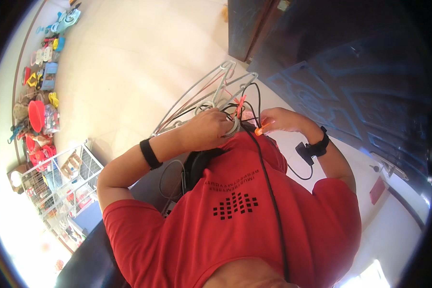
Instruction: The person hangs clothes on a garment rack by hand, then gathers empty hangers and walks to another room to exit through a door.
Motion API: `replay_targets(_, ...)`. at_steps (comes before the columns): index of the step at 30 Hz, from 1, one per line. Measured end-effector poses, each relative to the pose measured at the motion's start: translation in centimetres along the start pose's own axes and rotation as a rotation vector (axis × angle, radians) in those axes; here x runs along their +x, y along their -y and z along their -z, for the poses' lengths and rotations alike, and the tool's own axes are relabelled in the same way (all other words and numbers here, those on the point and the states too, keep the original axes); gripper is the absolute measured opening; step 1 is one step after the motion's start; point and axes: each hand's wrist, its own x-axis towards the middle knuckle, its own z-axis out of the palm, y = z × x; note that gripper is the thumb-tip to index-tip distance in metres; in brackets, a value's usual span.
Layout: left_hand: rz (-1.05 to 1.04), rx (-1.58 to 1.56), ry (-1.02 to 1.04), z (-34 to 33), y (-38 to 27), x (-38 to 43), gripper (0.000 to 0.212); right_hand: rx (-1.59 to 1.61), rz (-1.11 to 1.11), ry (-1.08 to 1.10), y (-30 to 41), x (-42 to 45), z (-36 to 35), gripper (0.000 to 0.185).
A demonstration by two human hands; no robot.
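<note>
My left hand (207,129) is closed around a bundle of clothes hangers (216,86), mostly pale grey with some red and black ones. The hangers fan out beyond my fingers, above the floor. A pinkish-red strip or clip (240,105) sits among their hooks. To the right, my right hand (282,120) pinches a small orange clip (262,129) beside looping black wires (253,86). Pink patterned material (249,116) shows partly behind the wires. A black cable (270,180) runs down the front of my red shirt (237,223).
Toys, including a blue ride-on toy (66,21), and a red basin (36,116) line the left wall. A white wire rack (93,171) stands at lower left. Close on my right is a dark panelled door (331,86) with a metal handle (388,166). Pale floor (129,64) lies ahead.
</note>
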Motion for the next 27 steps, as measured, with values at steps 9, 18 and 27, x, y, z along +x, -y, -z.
replay_targets(9,-0.083,-0.133,-0.122,1.6,3.0,-2.4,0.017,0.219,-0.037,0.005,2.4,2.7,0.1,0.012)
replay_targets(18,0.548,-0.818,-0.346,12.5,9.3,-1.9,0.025,0.374,0.02,-0.149,2.0,6.5,3.9,0.016)
replay_targets(27,0.046,-0.036,0.043,11.6,17.6,4.9,0.028,0.307,-0.026,-0.056,4.9,12.0,10.8,0.016)
